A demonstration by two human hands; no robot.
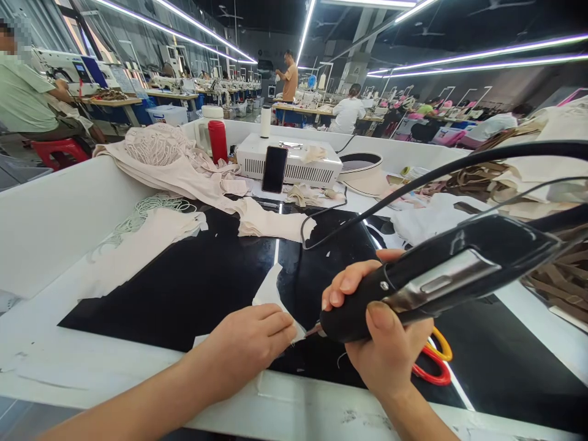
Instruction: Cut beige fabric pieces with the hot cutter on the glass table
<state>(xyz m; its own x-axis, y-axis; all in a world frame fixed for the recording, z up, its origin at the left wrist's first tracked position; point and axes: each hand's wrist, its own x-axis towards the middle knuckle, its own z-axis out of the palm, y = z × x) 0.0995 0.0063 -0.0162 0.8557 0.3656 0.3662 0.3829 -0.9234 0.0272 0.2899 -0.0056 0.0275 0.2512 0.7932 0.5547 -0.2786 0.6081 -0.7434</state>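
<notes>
My left hand (252,340) is closed on a small white fabric piece (270,289), whose pointed end sticks up beyond the fingers. In my right hand (386,349) is a black corded handheld cutting tool (436,275) with a metal plate on its side. Its narrow tip points left and meets the fabric's edge beside my left fingertips; whether it touches is hard to tell. Both hands are just above a glossy black sheet (184,288) on the white table. Scissors with red and yellow handles (434,367) lie partly hidden behind my right wrist.
Beige fabric stacks (142,251) and pale green cords (151,211) lie left. Behind stand a white vented box (294,159), a phone (274,168), a red bottle (217,141) and a visor (365,171). The tool's black cable (413,184) arcs right. People sit at sewing machines beyond.
</notes>
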